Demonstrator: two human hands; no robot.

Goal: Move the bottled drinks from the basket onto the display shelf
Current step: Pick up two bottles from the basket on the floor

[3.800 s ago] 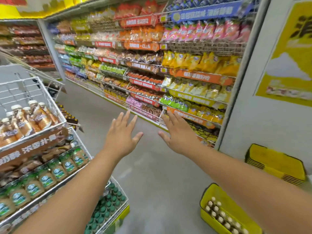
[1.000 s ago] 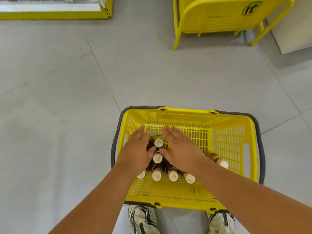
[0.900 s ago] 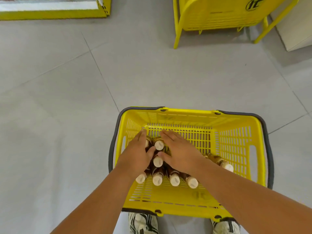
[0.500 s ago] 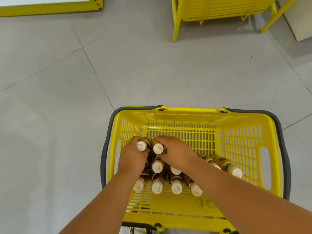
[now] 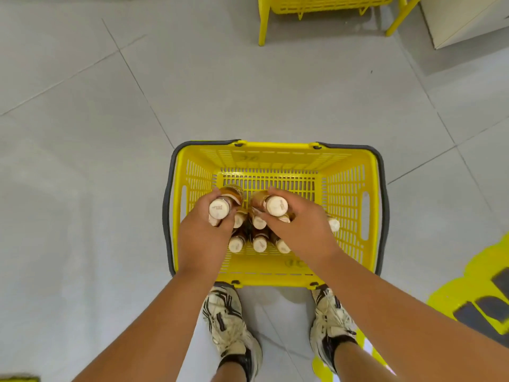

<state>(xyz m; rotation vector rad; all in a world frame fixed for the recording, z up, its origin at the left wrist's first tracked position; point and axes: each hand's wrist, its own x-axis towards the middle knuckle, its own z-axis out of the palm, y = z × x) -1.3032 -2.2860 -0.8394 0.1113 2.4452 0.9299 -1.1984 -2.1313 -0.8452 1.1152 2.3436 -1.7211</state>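
Observation:
A yellow plastic basket (image 5: 344, 188) with dark handles stands on the grey floor in front of my feet. Several brown bottled drinks (image 5: 260, 244) with cream caps stand in its left half. My left hand (image 5: 202, 235) grips one bottle (image 5: 220, 206) by the neck, lifted above the others. My right hand (image 5: 300, 230) grips another bottle (image 5: 275, 205) the same way, raised beside the first. The display shelf is out of view.
A yellow metal stand (image 5: 325, 6) is at the top of the view, with a white cabinet corner (image 5: 462, 20) to its right. A yellow floor sticker (image 5: 476, 293) lies at the right. My two shoes (image 5: 228, 321) are just behind the basket.
Both hands went from reaching over the bottles to closing round one bottle each and lifting them up. The view pulled back, so my shoes now show.

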